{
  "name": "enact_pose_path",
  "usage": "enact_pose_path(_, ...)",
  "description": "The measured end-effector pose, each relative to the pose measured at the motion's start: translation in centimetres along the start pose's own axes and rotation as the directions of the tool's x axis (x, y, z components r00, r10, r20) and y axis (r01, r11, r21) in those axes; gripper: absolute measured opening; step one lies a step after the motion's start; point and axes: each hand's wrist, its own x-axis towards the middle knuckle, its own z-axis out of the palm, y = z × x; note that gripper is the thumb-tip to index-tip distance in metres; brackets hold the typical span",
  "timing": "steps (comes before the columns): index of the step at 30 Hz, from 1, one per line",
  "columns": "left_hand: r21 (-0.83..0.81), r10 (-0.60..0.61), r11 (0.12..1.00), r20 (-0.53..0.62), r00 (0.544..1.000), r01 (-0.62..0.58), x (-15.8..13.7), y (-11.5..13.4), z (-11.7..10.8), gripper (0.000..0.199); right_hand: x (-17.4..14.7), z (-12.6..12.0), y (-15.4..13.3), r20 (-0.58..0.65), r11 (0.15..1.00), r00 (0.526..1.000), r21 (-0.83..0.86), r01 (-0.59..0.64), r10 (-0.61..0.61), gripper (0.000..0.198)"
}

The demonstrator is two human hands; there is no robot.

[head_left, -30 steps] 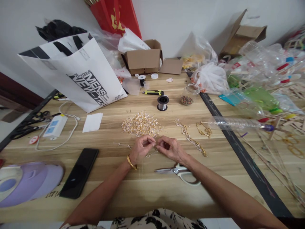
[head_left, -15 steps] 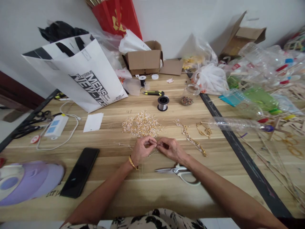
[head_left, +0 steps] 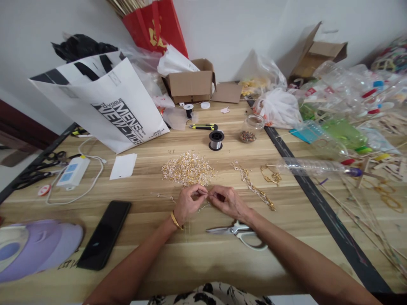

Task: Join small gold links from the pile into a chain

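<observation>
The left hand (head_left: 187,204) and right hand (head_left: 229,202) make a grip with fingertips together; what they pinch, I cannot tell. A thin chain (head_left: 204,206) shows just below. Beyond lies a golden pile (head_left: 188,167); nearer the body, scissors (head_left: 235,229).

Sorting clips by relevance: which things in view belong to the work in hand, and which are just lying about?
Likely in the work, being nearest the left hand and right hand:
pile of small pieces
thin chain
gold-toned strand
scissors
spool

Apparently just lying about:
phone
shopping bag
power strip
</observation>
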Motion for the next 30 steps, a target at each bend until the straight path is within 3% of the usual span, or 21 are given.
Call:
enact_pose_path(15,-0.043,-0.024,0.999,0.028,0.999,0.025,-0.04,-0.18,0.07,0.003,-0.05,0.44,0.48,0.004,1.000,1.000,0.006,-0.024,0.024,0.005)
enact_pose_path(30,0.108,0.062,0.992,-0.004,0.998,-0.061,-0.12,0.16,-0.15,0.010,0.08,0.34,0.53,0.040,0.999,0.999,-0.038,0.006,-0.005,0.011)
